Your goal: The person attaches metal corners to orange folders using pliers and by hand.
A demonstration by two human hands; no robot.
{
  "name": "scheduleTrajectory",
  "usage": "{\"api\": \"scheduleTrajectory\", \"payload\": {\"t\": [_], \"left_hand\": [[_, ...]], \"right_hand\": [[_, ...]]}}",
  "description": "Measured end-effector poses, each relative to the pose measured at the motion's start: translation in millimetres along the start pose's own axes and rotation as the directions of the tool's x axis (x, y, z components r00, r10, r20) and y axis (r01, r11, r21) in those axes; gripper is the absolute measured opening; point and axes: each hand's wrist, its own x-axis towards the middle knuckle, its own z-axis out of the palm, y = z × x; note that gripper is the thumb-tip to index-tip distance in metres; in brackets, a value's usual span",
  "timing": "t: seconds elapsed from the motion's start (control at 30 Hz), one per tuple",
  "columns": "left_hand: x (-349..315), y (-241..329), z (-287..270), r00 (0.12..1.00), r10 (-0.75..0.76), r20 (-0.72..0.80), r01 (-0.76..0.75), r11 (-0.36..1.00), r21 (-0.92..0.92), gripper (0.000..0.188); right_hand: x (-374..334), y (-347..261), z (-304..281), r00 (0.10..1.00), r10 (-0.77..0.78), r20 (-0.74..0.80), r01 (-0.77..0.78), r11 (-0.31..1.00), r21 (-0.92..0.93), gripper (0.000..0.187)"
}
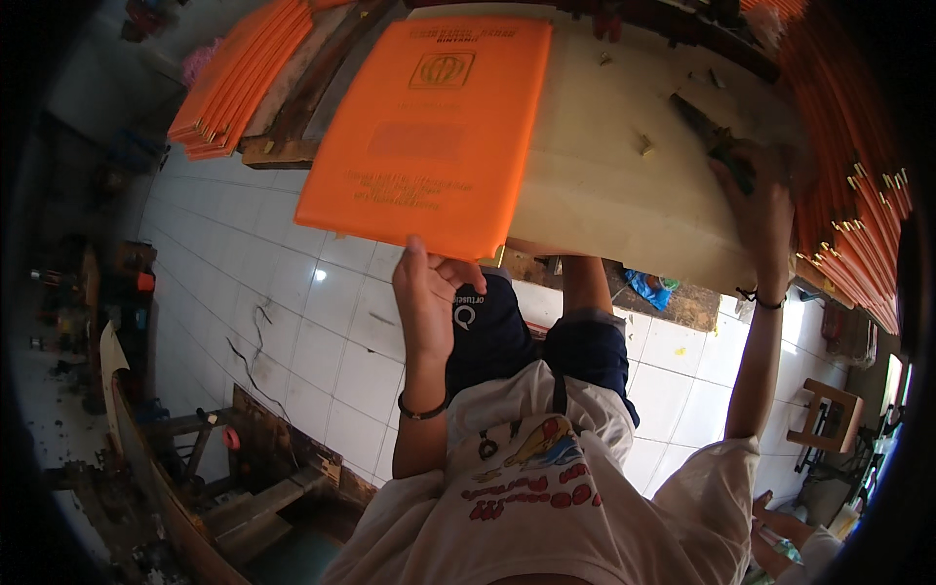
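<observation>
An orange folder [419, 136] with printed gold lettering and an emblem lies at the near left part of the work surface, its lower edge jutting out over the front. My left hand [429, 288] pinches that lower edge, thumb on top and the other fingers curled below. Over on the right, my right hand [760, 190] is closed round the green handle of a dark tool that looks like pliers [704, 129], its jaws pointing away to the left. Shadow hides part of the fingers there. Small brass-coloured bits [645, 146] are scattered on the pale sheet [614, 185] between both hands.
A stack of orange folders [249, 73] stands at the far left. More orange folders with brass-coloured corners [858, 234] are piled at the right edge. White floor tiles [322, 331] show below, with a wooden stool [824, 414] at the right.
</observation>
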Motion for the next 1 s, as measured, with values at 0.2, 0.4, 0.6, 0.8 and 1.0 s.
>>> {"api": "scheduleTrajectory", "payload": {"t": [0.2, 0.4, 0.6, 0.8, 1.0], "left_hand": [[12.0, 7.8, 16.2, 0.991, 0.035, -0.133, -0.016, 0.990, 0.143, 0.046], [11.8, 10.1, 18.1, 0.983, 0.069, -0.169, -0.041, 0.986, 0.163, 0.046], [-4.2, 16.2, 22.1, 0.978, 0.037, -0.206, 0.003, 0.982, 0.190, 0.042], [-1.5, 25.6, 3.1, 0.985, 0.000, -0.174, 0.029, 0.986, 0.164, 0.043], [17.8, 35.2, -20.5, 0.990, -0.066, -0.121, 0.089, 0.978, 0.190, 0.047]], "right_hand": [[-2.1, 3.6, -0.8, 0.997, -0.051, -0.053, 0.050, 0.999, -0.022, 0.035], [-0.6, -0.9, -3.8, 1.000, -0.002, -0.017, 0.002, 1.000, -0.010, 0.034], [-0.3, -0.5, -1.4, 1.000, -0.013, -0.018, 0.013, 1.000, -0.011, 0.033], [-0.3, -4.7, -1.5, 0.999, -0.027, -0.032, 0.028, 1.000, 0.012, 0.031], [-0.7, -2.8, 1.1, 0.998, -0.060, -0.026, 0.060, 0.998, 0.019, 0.031]]}}
